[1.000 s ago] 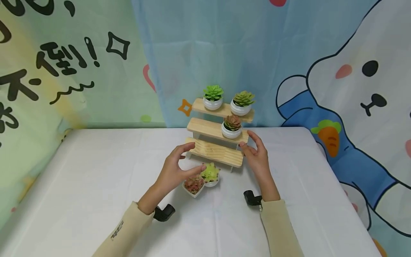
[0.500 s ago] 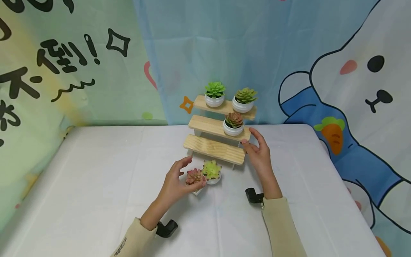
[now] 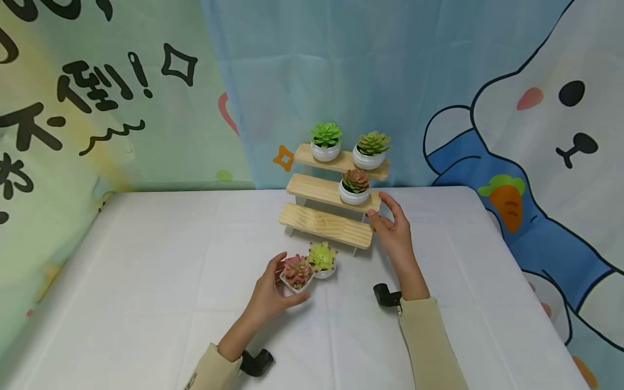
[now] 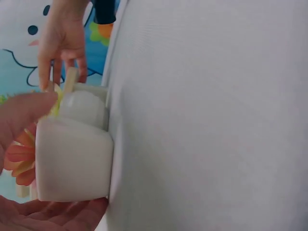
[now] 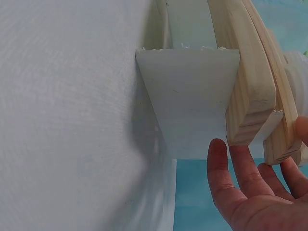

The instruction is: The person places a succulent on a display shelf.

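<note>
Head view: one three-tier wooden stand, on the white-covered bench; top tier, one bright green succulent and one olive-green succulent, both in white pots; middle tier, one reddish-brown succulent, potted alike, toward the right end; in front of the stand, one pink succulent in an angular white pot, close beside one yellow-green succulent; left grip, spread about the angular pot, fingers to its left, thumb on the near side; right grip, pinching the right end of the middle plank.

Left wrist view: angular pot between thumb and fingers, base seemingly on the bench; fingers against one side; thumb contact, I cannot tell.

Right wrist view: fingertips at the plank ends, beside a pale upright support; step in hand, by my judgement, taking hold of the pink succulent while the stand is steadied; next move calls for the thumb brought firmly to the pot, then a level lift clear of the yellow-green neighbour.
</note>
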`<state>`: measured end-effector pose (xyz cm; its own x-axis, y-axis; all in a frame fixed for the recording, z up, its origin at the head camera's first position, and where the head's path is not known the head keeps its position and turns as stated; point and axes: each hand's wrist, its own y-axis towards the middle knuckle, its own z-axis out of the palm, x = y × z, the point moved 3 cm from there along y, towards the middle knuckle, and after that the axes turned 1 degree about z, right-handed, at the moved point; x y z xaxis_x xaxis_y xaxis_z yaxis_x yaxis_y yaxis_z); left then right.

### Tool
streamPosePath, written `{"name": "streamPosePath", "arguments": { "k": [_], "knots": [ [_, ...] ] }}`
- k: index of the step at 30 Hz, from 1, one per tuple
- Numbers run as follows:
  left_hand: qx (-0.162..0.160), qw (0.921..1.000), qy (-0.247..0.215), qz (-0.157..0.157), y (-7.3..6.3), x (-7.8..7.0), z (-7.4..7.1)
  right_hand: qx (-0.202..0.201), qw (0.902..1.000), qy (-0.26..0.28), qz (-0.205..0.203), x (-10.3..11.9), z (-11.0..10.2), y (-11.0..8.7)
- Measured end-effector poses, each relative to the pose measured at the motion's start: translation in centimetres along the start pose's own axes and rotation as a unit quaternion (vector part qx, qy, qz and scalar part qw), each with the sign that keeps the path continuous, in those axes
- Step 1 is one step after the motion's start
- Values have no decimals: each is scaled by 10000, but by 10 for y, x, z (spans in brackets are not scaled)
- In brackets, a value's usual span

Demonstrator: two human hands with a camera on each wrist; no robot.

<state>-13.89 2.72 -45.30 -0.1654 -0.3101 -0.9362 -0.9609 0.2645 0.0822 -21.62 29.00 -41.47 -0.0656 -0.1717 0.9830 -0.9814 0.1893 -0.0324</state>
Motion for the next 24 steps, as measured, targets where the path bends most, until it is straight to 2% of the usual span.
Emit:
{"name": "streamPosePath", "arguments": {
  "k": [6, 17, 24],
  "knots": [
    [50, 9996, -243, -101, 2, 3, 1, 24, 10000, -4, -38, 0, 0, 0],
    [-43, 9992, -387, -7, 0, 3, -1, -30, 10000, 24, 1, 0, 1, 0],
    [-327, 9991, -265, 76, -1, 2, -6, 16, 10000, 47, -17, -1, 0, 0]
  ]
}}
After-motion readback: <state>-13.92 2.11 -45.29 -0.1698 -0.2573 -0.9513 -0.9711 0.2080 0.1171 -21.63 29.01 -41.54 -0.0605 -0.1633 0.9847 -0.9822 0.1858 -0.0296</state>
